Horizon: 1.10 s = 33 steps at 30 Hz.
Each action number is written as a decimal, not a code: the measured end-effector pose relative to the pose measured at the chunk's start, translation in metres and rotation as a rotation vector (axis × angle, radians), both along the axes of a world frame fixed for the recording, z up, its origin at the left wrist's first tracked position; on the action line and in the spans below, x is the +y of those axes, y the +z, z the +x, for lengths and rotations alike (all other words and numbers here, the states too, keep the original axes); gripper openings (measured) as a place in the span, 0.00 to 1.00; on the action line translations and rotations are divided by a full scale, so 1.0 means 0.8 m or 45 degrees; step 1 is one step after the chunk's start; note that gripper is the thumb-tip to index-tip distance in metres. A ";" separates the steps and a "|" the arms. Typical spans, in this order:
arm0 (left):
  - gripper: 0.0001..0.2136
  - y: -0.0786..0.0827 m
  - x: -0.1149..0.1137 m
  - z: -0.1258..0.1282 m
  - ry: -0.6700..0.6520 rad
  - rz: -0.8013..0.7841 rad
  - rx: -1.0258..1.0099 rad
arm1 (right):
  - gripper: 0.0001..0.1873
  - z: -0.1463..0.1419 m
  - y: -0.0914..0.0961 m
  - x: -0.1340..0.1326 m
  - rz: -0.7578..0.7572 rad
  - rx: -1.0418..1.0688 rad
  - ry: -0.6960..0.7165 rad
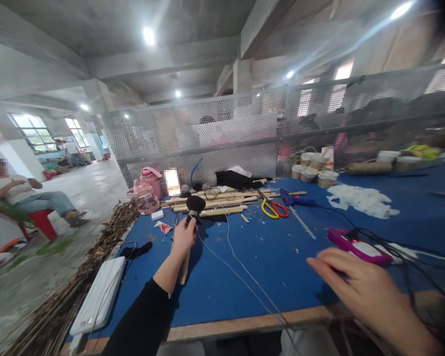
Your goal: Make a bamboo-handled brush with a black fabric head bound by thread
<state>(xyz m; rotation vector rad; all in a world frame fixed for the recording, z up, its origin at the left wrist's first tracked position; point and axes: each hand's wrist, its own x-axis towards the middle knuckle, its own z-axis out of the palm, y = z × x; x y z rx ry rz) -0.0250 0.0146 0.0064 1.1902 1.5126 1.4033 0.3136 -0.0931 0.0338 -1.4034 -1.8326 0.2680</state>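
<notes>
the left hand (183, 238) is clenched around the bamboo handle of a brush (196, 203), holding it upright over the blue table (274, 262), with the dark tuft above the fist and the handle's lower end sticking out below it. the right hand (356, 282) is blurred, palm down with fingers loosely spread and grasping nothing, hovering at the table's near edge just beside a pink device (367, 249). loose bamboo sticks (218, 202) and scissors (274, 208) lie farther back.
</notes>
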 end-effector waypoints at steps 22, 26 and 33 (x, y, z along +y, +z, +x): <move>0.10 -0.004 -0.008 0.020 -0.207 -0.040 -0.057 | 0.11 -0.181 -0.034 0.285 -0.574 -0.450 0.028; 0.10 -0.006 -0.008 0.020 -0.215 -0.030 -0.060 | 0.18 -0.176 -0.027 0.297 -0.611 -0.355 0.087; 0.10 -0.011 -0.005 0.018 -0.221 0.000 -0.035 | 0.18 -0.184 -0.018 0.312 -0.458 -0.485 -0.054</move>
